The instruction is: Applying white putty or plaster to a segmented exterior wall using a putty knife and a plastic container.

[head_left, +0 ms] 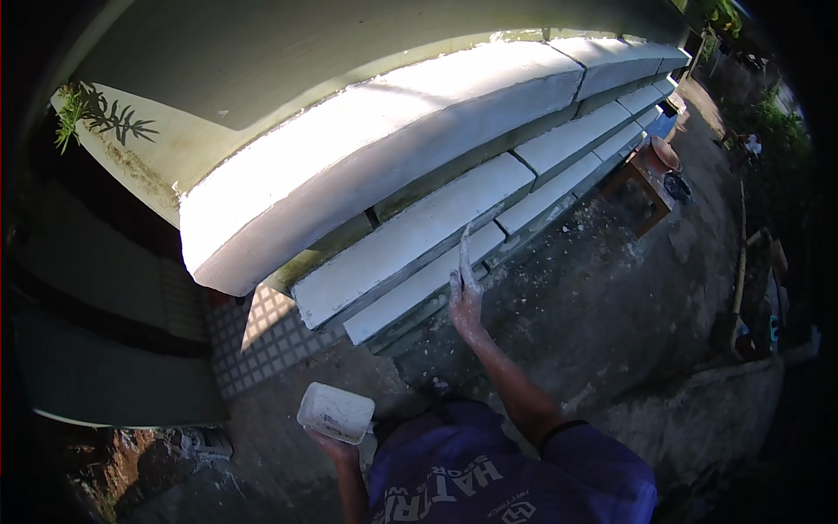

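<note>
My left hand (337, 449) grips a white plastic tub (339, 414) from its near side, low in front of my body. White paste coats the inside of the tub. My right hand (467, 293) reaches forward, smeared with white, its fingers stretched out long and seen edge-on. No tool can be made out in it. Its fingertips are at the edge of a white-coated step (436, 218), close to a dark joint in the lower white ledge (428, 279). Whether they touch the surface, I cannot tell.
Above the steps runs a thick white curved ledge (384, 113) against a wall. A wooden box (635, 199) with a reddish bowl (661, 155) stands on the right. White spatters dot the concrete floor (559, 306). Checkered tiles (266, 345) lie left, a green plant (70, 113) beyond.
</note>
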### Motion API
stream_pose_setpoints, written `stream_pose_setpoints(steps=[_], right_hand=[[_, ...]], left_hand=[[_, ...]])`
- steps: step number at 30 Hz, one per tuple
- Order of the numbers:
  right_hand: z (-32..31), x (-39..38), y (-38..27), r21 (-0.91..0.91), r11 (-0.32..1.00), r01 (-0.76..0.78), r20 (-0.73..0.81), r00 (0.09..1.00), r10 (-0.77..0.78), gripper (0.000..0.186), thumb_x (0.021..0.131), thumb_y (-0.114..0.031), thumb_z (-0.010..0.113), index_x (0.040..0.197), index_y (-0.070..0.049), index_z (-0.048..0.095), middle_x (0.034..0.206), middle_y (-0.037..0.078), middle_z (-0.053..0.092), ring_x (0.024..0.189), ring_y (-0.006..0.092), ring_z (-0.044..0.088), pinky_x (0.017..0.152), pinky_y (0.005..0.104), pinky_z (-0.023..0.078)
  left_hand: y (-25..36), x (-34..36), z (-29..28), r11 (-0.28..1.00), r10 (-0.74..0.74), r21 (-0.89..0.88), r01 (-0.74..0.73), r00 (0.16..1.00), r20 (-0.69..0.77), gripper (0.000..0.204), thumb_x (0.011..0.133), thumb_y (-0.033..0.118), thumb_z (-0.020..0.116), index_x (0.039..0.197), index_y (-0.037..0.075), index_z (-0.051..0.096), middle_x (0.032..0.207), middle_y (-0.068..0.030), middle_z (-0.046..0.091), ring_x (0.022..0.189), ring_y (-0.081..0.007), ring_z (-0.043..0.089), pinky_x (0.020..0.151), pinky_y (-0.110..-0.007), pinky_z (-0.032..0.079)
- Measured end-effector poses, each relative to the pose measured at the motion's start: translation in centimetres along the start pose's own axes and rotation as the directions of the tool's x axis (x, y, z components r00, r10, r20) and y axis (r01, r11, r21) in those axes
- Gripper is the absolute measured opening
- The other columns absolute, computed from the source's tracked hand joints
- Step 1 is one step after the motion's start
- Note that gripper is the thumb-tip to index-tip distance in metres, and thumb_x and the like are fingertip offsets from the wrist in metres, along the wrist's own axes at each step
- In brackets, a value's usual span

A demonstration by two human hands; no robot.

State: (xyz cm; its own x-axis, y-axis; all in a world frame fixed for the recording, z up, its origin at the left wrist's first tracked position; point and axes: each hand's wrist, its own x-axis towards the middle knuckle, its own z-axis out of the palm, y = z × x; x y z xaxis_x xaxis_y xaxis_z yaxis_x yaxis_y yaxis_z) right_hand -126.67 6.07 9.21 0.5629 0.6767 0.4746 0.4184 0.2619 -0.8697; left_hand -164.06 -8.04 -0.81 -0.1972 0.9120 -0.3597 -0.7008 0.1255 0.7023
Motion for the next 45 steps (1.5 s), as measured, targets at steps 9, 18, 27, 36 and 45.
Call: stream_pose_setpoints(steps=[9,18,27,36,45], right_hand=[[-4.5,0.5,1.8,0.003,0.998,-0.065,-0.237,0.969,0.064,0.044,0.102,-0.021,0.041,0.140,0.003,0.042,0.138,0.019,0.050,0.127,0.0260,0.049,0.105,0.0372,0.038],[0.4,4.2,4.9,-0.015,0.979,-0.204,-0.272,0.943,0.192,0.046,0.096,-0.004,0.045,0.141,0.004,0.039,0.143,0.020,0.045,0.130,0.0306,0.046,0.107,0.0382,0.035],[2.4,-6.2,-1.9,0.003,0.995,0.095,0.133,0.987,-0.095,0.055,0.087,0.013,0.039,0.140,0.002,0.042,0.145,0.021,0.043,0.136,0.0317,0.039,0.110,0.0411,0.033],[-4.4,4.7,2.4,-0.229,0.973,-0.009,-0.315,0.947,-0.065,0.047,0.096,0.000,0.041,0.143,0.002,0.037,0.139,0.021,0.050,0.124,0.0310,0.053,0.101,0.0369,0.042],[3.7,-2.6,1.1,-0.225,0.972,0.069,-0.115,0.989,-0.097,0.047,0.093,0.003,0.042,0.140,0.005,0.039,0.144,0.026,0.040,0.134,0.0365,0.039,0.108,0.0394,0.036]], left_hand=[[-1.2,0.2,0.3,1.000,0.015,-0.008,-0.015,1.000,-0.002,0.070,0.095,0.064,0.028,0.146,0.016,0.032,0.146,-0.0087,0.039,0.130,-0.0328,0.042,0.106,-0.053,0.037],[-1.1,-3.0,1.7,0.992,0.100,0.080,-0.094,0.992,-0.076,0.071,0.095,0.065,0.027,0.146,0.016,0.033,0.146,-0.0083,0.038,0.132,-0.0321,0.040,0.108,-0.052,0.036],[-0.6,-1.7,-1.6,0.978,0.085,0.191,-0.080,0.996,-0.019,0.069,0.097,0.064,0.024,0.146,0.015,0.033,0.145,-0.0083,0.039,0.130,-0.0316,0.042,0.106,-0.050,0.038],[0.3,0.2,-2.3,1.000,-0.008,0.009,0.007,0.998,0.055,0.071,0.096,0.065,0.024,0.146,0.017,0.032,0.145,-0.0077,0.040,0.130,-0.0315,0.043,0.106,-0.050,0.038],[0.3,1.1,-2.8,0.998,-0.041,-0.034,0.044,0.997,0.068,0.072,0.094,0.066,0.028,0.147,0.017,0.031,0.146,-0.0074,0.039,0.132,-0.0330,0.041,0.108,-0.052,0.035]])
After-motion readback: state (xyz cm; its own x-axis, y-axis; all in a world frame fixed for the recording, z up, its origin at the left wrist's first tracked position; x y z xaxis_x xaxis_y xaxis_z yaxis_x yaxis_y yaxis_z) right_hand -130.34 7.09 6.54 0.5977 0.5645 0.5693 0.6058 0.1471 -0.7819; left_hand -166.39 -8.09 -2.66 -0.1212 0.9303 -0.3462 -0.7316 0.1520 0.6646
